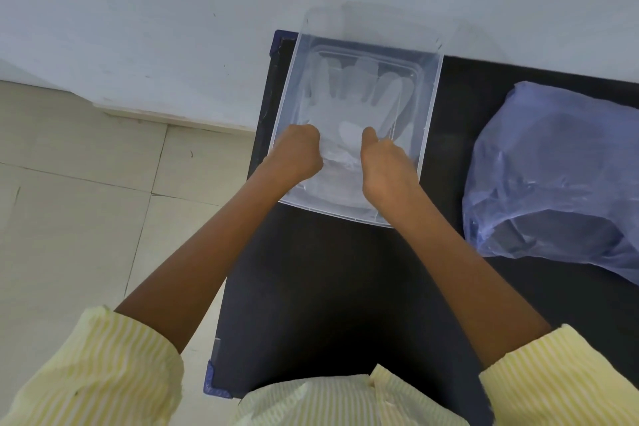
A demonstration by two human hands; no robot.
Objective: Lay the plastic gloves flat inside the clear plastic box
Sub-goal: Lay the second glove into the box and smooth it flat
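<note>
A clear plastic box (430, 107) stands at the far left end of the dark table. Inside it a translucent plastic glove (340, 104) lies spread out, fingers pointing away from me toward the wall. My left hand (299, 156) is curled over the glove's cuff at the near left of the box. My right hand (383, 164) pinches the cuff at the near right, thumb pointing forward. The cuff between my hands looks crumpled. Whether more gloves lie under this one I cannot tell.
A bluish translucent plastic bag (560, 176) bulges on the table to the right of the box. The dark table (328, 287) stretches toward me, its left edge beside a tiled floor (76, 204). A white wall (207, 10) rises right behind the box.
</note>
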